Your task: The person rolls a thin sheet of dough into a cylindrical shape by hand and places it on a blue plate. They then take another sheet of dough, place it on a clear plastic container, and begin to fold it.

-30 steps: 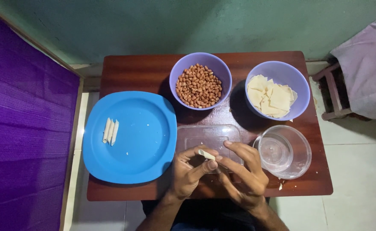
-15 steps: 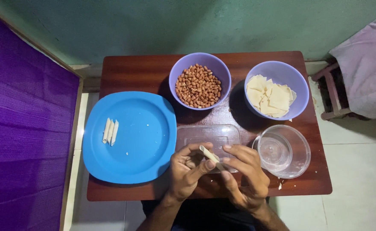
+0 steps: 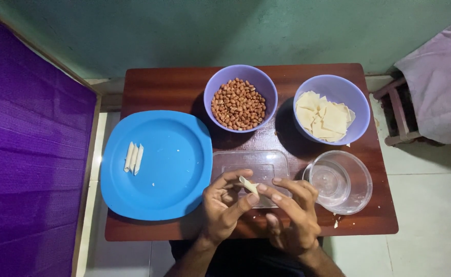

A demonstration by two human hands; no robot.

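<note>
A small rolled pastry strip [image 3: 248, 185] sits pinched between the fingertips of the left hand [image 3: 224, 209] and right hand [image 3: 290, 215], both grips closed on it, above a clear rectangular lid [image 3: 251, 166]. Left of the grips lies a blue plate [image 3: 174, 169] bearing three finished rolls [image 3: 133, 157]; beyond them, a bowl of peanuts [image 3: 239, 103].

A home is showing here: a small wooden table [image 3: 159, 87] is sitting on a tiled floor [image 3: 430, 205] by a green wall [image 3: 210, 31], carrying plastic bowls [image 3: 333, 84] of food.
</note>
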